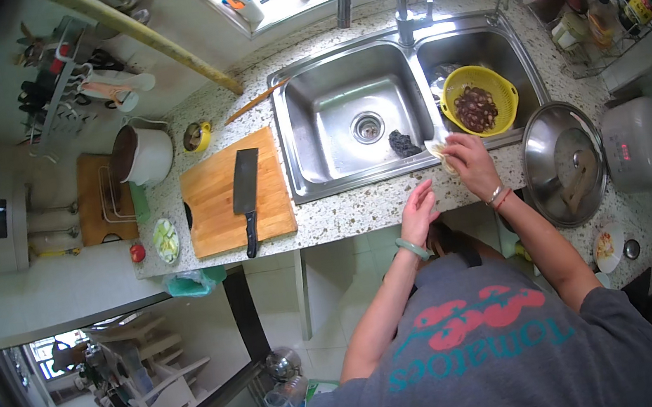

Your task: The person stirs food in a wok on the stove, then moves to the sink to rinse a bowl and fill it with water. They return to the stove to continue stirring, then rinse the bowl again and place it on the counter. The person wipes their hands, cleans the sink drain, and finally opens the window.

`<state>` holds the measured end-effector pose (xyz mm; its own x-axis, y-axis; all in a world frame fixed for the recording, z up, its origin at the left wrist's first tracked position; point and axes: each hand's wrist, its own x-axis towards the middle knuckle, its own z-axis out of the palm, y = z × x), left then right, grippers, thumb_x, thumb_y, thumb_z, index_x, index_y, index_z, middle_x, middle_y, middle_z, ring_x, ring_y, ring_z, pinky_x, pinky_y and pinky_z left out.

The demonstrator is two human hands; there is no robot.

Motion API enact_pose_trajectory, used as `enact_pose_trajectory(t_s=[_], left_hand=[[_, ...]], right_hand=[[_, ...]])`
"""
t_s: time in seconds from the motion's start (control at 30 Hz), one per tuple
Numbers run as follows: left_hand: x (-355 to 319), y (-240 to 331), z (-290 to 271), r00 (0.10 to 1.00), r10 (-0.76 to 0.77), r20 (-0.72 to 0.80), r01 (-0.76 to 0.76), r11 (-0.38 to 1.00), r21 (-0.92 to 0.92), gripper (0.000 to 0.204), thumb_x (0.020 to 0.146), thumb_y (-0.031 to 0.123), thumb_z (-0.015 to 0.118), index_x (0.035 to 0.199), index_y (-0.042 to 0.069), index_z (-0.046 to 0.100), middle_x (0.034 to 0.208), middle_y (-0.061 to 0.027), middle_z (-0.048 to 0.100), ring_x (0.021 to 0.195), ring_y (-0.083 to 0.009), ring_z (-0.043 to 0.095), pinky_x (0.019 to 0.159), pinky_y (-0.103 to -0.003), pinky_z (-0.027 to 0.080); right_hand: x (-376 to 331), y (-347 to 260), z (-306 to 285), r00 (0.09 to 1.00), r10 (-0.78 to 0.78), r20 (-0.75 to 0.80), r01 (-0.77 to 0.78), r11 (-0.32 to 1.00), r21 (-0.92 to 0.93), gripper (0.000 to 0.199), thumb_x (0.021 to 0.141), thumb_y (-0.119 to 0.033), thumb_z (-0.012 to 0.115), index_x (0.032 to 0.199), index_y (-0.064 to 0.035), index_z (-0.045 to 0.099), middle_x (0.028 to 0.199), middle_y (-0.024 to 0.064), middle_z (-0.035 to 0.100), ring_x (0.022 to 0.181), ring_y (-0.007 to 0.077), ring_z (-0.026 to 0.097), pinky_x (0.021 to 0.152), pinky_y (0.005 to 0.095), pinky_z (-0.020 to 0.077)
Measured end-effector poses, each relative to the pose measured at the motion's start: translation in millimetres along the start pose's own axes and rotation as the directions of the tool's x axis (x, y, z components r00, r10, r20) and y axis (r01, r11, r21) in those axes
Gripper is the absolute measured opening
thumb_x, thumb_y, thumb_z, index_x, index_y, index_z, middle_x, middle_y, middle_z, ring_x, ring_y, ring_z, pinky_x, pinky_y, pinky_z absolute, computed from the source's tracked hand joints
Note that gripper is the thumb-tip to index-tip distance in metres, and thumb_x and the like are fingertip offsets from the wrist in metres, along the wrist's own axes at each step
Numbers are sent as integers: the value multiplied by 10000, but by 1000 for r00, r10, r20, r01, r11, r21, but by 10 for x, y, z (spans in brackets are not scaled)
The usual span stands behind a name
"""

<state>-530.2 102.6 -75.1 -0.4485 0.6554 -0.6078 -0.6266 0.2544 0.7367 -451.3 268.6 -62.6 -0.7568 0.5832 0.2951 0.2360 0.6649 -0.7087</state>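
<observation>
My right hand (473, 164) is closed on a crumpled whitish cloth (437, 148) at the sink's front rim. My left hand (418, 209), with a green bangle at its wrist, is in front of the counter edge, fingers stretched out and holding nothing. Just beyond the cloth, a dark scouring pad (402, 144) lies in the left basin (330, 111) of the steel sink. Within the right basin sits a yellow colander (513, 94) of dark reddish-brown pieces (475, 107). A cleaver (246, 183) rests on the wooden cutting board (204, 195) left of the sink.
A tall faucet (402, 5) rises behind the sink. To the right stand a large metal lid (541, 165), a grey appliance (641, 142) and a bottle rack (609, 51). Leftward are a plate of pale green slices (167, 241), a tomato (137, 252) and a white pot (152, 153).
</observation>
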Motion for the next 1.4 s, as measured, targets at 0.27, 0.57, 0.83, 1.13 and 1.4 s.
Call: enact_pose_trajectory(t_s=[0.27, 0.57, 0.83, 1.13, 1.4], left_hand=[[255, 70, -108, 994, -64, 89, 65, 998, -12, 318, 950, 211, 523, 1246, 96, 528, 1231, -47, 546, 1088, -164, 548, 863, -310, 480], [177, 223, -849, 996, -36, -81, 27, 992, -120, 265, 947, 210, 532, 1181, 88, 555, 1138, -46, 582, 1002, -157, 574, 832, -313, 481], [192, 567, -1653, 909, 105, -403, -140, 989, -57, 201, 936, 161, 543, 1124, 93, 567, 1081, -8, 591, 967, -100, 563, 780, -278, 478], [418, 1279, -2061, 806, 557, -201, -427, 782, 454, 494, 993, 325, 399, 1371, 7, 379, 1360, -122, 435, 1250, -194, 413, 1051, -316, 314], [905, 1293, -1910, 985, 64, 158, 2, 924, -383, 587, 967, 463, 411, 1370, 37, 367, 1293, -137, 493, 1183, -234, 480, 999, -371, 384]], right_hand=[[129, 590, 233, 918, 206, 339, -79, 933, -352, 239, 759, -123, 660, 988, -63, 625, 1091, 77, 570, 1053, 282, 493, 902, 397, 386], [294, -185, 1166, 909, 15, 417, 167, 902, -398, 169, 779, -218, 623, 843, -62, 635, 954, 95, 570, 919, 299, 497, 781, 413, 398], [620, -810, 2426, 843, -198, 500, 246, 969, -31, 235, 757, -225, 609, 921, -66, 666, 986, 100, 603, 904, 273, 553, 845, 377, 439], [1201, -1168, 1974, 562, 128, 817, -809, -123, 575, 326, 922, -279, 532, 1151, -50, 575, 1093, 65, 621, 994, 154, 577, 887, 349, 447], [1285, -1072, 1544, 685, 403, 607, -622, -110, 775, 311, 913, -225, 559, 1177, -63, 556, 1127, 49, 595, 1011, 134, 552, 896, 343, 430]])
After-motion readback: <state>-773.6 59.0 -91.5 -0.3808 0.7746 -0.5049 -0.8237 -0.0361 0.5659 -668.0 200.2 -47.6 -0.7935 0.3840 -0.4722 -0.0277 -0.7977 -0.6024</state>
